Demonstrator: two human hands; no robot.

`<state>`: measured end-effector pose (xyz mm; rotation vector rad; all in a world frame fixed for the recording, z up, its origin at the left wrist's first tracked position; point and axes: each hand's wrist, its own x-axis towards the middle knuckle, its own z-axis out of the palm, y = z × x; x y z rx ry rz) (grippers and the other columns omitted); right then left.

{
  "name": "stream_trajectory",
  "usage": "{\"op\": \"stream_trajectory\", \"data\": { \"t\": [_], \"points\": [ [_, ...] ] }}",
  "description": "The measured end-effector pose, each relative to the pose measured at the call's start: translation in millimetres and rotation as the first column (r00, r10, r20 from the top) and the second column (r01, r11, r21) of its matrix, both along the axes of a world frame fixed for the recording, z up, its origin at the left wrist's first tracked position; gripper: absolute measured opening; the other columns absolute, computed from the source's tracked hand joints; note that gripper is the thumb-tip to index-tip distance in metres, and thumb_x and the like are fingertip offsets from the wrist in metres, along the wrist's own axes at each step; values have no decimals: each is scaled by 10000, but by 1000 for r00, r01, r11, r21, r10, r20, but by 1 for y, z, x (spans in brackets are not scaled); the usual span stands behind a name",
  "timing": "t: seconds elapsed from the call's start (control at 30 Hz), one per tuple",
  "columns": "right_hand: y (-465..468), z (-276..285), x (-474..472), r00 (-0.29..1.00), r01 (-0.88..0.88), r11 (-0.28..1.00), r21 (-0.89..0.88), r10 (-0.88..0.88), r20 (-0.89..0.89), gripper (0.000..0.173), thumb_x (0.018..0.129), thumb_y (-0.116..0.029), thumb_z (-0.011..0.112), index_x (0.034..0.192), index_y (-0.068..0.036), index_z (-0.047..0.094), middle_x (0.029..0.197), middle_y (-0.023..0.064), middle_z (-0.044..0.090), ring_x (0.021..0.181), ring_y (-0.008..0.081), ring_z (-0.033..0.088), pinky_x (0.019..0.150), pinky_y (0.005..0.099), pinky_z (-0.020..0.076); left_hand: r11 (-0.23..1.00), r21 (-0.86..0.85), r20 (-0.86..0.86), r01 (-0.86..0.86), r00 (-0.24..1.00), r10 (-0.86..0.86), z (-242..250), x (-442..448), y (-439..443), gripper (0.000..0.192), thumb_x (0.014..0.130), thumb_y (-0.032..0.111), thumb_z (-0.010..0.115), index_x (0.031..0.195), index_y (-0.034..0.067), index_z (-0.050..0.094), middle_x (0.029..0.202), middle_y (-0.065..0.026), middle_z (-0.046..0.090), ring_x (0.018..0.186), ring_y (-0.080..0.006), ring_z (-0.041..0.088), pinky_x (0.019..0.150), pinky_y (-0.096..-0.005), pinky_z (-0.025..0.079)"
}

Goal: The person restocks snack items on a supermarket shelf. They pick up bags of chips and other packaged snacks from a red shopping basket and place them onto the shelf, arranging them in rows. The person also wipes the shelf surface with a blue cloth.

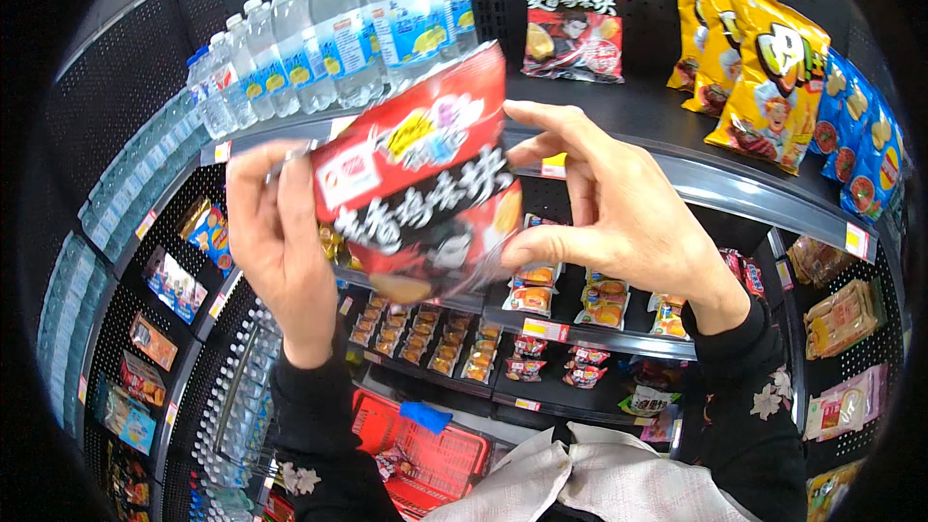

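Observation:
A red and black snack bag [420, 181] is held up at a tilt in front of the shelves, slightly blurred. My left hand [283, 246] grips its left edge, thumb on the front. At its right edge is my right hand [616, 210], with fingers spread. The right thumb overlaps the lower right of the bag and the fingertips are at its upper right edge; whether they grip it is unclear. A matching red bag [575, 18] stands upright on the top shelf [645, 109], beyond my right hand.
Clear bottles [348, 36] line the upper left. Yellow snack bags [772, 65] and blue bags [870, 145] stand at the upper right. Packaged cakes [533, 290] lie on lower shelves. Below is a red shopping basket [464, 449] with a blue item [426, 415] on its rim.

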<state>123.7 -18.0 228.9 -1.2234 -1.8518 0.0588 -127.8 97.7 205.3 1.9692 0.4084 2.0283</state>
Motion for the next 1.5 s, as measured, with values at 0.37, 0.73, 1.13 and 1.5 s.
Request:
{"op": "stream_trajectory", "data": {
  "t": [0.37, 0.73, 1.13, 1.5],
  "points": [
    [15, 33, 57, 989, 79, 976, 205, -50, -141, 647, 833, -431, 886, 1125, 75, 608, 940, 170, 744, 840, 205, 735, 773, 361, 584, 926, 211, -121, 314, 948, -294, 101, 107, 24, 264, 1085, 264, 637, 1206, 30, 649, 1030, -48, 717, 931, -55, 653, 769, -215, 527],
    [65, 53, 109, 949, 293, 928, 230, -253, -187, 559, 833, -403, 884, 1131, 0, 636, 837, 77, 713, 654, 111, 661, 580, 267, 547, 891, -280, -398, 357, 801, -446, 61, 153, 67, 674, 1029, 343, 688, 1481, -97, 450, 1341, -184, 644, 1233, -219, 632, 1065, -332, 496],
    [76, 37, 122, 921, 310, 948, -78, -319, -224, 430, 939, -286, 805, 1107, 9, 542, 943, 109, 690, 754, 130, 692, 613, 264, 593, 947, -246, -495, 208, 813, -307, 35, 180, 102, 473, 1004, 138, 687, 1387, -88, 527, 1224, -175, 711, 1123, -211, 702, 954, -324, 559],
    [76, 31, 120, 896, 390, 919, -55, -393, -207, 426, 908, -271, 826, 1092, 11, 565, 897, 108, 719, 723, 125, 704, 552, 271, 563, 969, -178, -501, 173, 832, -241, 35, 182, 105, 528, 992, 168, 680, 1396, -124, 505, 1204, -232, 723, 1116, -269, 724, 956, -360, 569]
  ]
}}
